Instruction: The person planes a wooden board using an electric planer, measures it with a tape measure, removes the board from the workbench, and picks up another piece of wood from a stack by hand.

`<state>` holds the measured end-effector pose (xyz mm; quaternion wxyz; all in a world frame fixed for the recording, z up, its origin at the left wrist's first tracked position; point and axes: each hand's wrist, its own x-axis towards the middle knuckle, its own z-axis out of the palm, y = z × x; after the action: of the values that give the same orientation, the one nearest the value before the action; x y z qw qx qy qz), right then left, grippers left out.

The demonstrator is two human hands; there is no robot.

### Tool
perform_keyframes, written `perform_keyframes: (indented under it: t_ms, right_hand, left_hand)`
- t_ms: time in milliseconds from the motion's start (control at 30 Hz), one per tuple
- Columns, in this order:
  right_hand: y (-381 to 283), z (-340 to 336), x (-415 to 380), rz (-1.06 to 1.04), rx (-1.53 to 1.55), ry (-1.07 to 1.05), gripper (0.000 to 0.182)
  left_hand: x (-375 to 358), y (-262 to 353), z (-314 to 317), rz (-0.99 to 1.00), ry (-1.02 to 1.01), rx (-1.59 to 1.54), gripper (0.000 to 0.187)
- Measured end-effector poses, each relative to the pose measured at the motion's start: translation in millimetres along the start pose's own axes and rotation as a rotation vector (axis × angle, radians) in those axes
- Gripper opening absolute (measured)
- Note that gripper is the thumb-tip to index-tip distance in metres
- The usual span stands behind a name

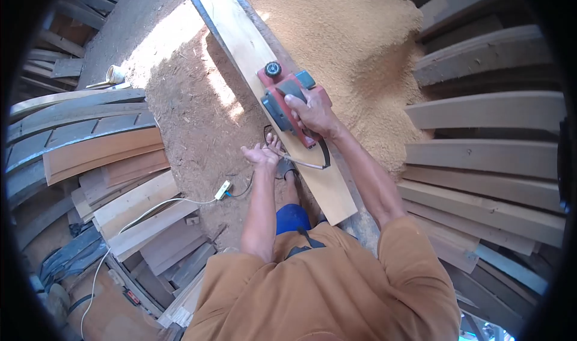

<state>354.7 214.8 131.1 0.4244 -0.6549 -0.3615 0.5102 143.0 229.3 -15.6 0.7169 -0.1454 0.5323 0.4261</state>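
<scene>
A red and grey electric hand planer sits on a long pale wooden board. My right hand is wrapped round the planer's rear handle. Beside the board's left edge, my left hand is palm up with its fingers partly spread and curled. The planer's power cord loops from the back of the tool across the board and passes at the fingers of my left hand. Whether those fingers grip the cord cannot be made out for certain.
Sawdust is heaped to the right of the board. Stacked planks line the right side, and more planks lie on the left. A power strip with a white cable rests on the ground near my left forearm. A white bucket stands further back.
</scene>
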Motion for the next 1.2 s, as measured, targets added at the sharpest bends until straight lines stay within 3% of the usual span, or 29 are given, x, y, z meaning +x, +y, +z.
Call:
perform_keyframes:
  t_ms: [133,267,500,567,767,967,1200]
  right_hand:
    - [40.5,-13.9,-109.8,0.027,-0.088,-0.028,0.087]
    - [68.1,-31.6,-230.5,0.092,-0.092,-0.102,0.085]
    - [157.5,-34.6,-422.5,0.172,-0.048,0.028,0.066]
    - [168.6,-33.9,-441.5,0.186,-0.025,0.049,0.066]
    - [144.4,-25.1,-404.4,0.067,-0.115,0.154,0.065]
    - [120.8,-18.0,-327.9,0.049,-0.068,0.144,0.067]
    - [96.6,-10.9,-240.7,-0.130,-0.125,0.187,0.067]
  left_hand:
    - [-26.9,-0.4,-74.8,-0.084,-0.040,-0.073,0.093]
    - [-65.8,-23.4,-161.0,-0.099,0.010,-0.033,0.094]
    - [-116.4,-83.5,-285.7,-0.195,0.208,0.261,0.090]
    - [-127.0,-96.7,-302.5,-0.230,0.226,0.361,0.091]
    - [-115.1,-81.7,-326.9,-0.139,0.187,0.339,0.084]
    - [-96.6,-37.8,-296.2,-0.025,0.250,0.168,0.083]
    - [-92.1,-6.9,-266.4,0.036,0.251,0.068,0.085]
